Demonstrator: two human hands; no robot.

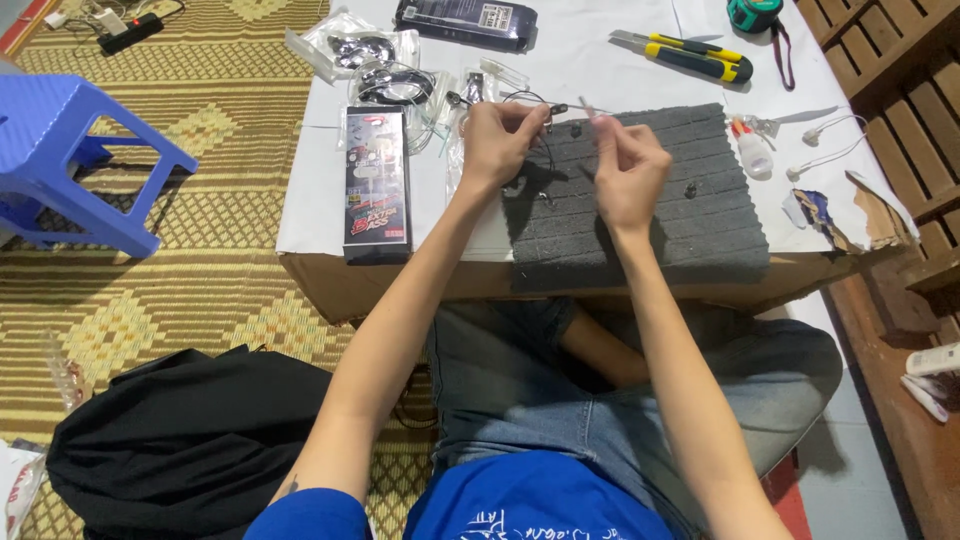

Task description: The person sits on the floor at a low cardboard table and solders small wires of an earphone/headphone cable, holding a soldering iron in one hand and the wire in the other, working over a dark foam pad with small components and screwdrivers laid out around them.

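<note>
At the bottom of the frame you sit cross-legged in jeans [640,400] and a blue shirt [530,500]. A black bag [190,440] lies on the woven mat [200,290] at lower left, just beside your left arm.

Above your knees runs the front edge of the desk [400,285], a low cardboard box under white paper. A grey foam pad [690,210] lies on it at centre right, reaching the front edge. Your two hands are raised over the pad's upper left part, near each other but not touching.

Your left hand [500,140] has its fingers curled together, pinching a small black earbud [556,109] at the fingertips; its thin black wire [545,165] hangs down in loops onto the pad below your hand.

Your right hand [628,170] pinches a thin pale stick [590,110] between thumb and forefinger, its tip pointing up and left, near the earbud. The other fingers are folded in.

Two tiny dark parts [690,189] sit loose on the pad to the right of your right hand. Left of your left hand lies a black boxed package [376,185], upright in the frame. Right of the pad stand a small white glue bottle [755,155] and white earphones [825,145].

Farther up, clear plastic bags of black cables [385,70] crowd the upper left of the desk, just beyond your left hand. A dark flat box [466,22] lies at the top edge, a yellow utility knife [685,55] at upper right, and a green tape measure [755,14] in the corner. A blue plastic stool [70,160] stands on the mat at far left.
</note>
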